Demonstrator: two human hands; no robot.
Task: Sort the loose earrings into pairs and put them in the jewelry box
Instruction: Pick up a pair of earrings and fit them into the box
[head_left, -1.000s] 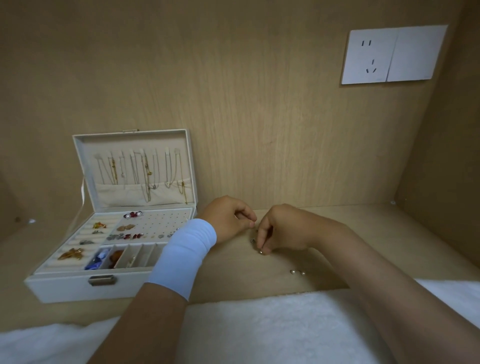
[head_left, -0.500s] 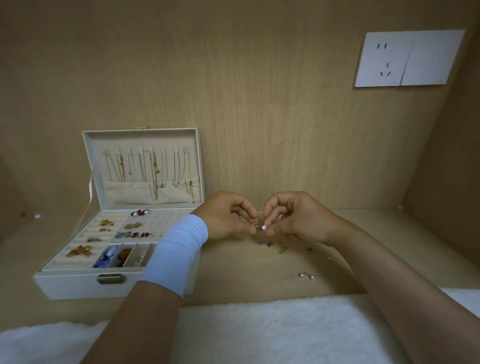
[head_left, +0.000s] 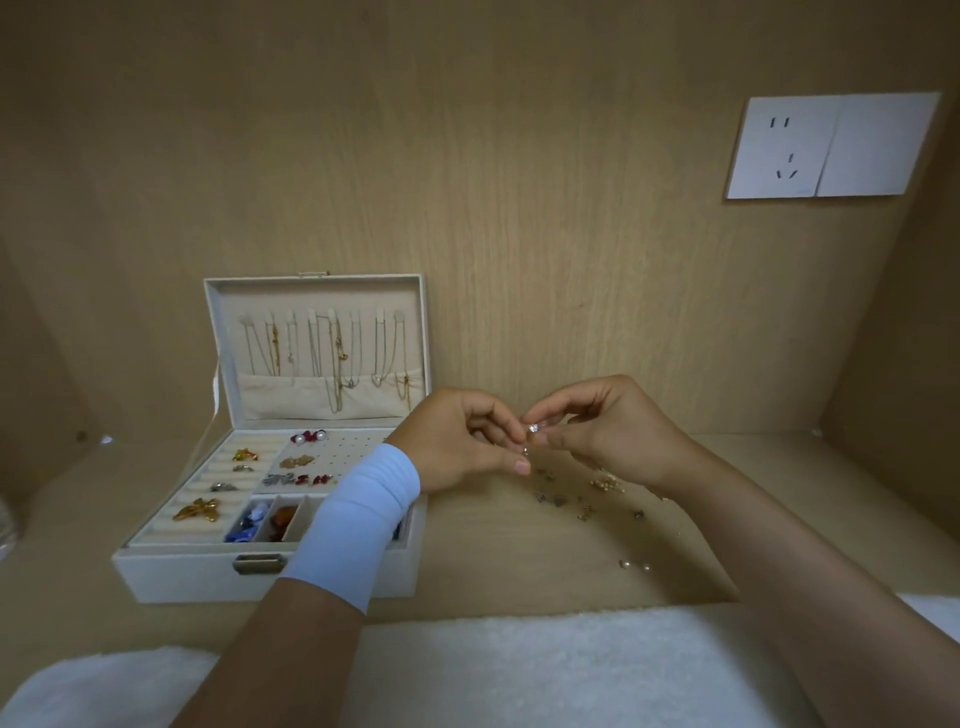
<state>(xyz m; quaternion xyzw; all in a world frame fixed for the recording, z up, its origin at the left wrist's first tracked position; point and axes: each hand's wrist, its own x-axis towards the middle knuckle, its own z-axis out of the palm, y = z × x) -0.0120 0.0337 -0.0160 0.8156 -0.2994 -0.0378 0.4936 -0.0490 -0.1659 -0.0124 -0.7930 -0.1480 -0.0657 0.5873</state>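
Note:
A white jewelry box (head_left: 182, 574) stands open at the left, with earrings in its tray and necklaces hanging in its lid. My right hand (head_left: 608, 428) pinches a small sparkling stud earring (head_left: 534, 428) just above the wooden shelf. My left hand (head_left: 462, 441), with a white band on its wrist, meets it fingertip to fingertip and pinches at the same earring. Several loose earrings (head_left: 587, 501) lie scattered on the shelf below and to the right of my hands. A small pearl pair (head_left: 635, 565) lies nearer the front.
A wooden back wall rises right behind the box, with a white wall socket (head_left: 826, 148) at the upper right. A wooden side panel closes the right end. A white fluffy cloth (head_left: 545, 665) covers the front edge below my arms.
Both hands have risen from the shelf, where the right one was picking among the loose earrings. They now hold the sparkling stud between their fingertips, a little higher than before.

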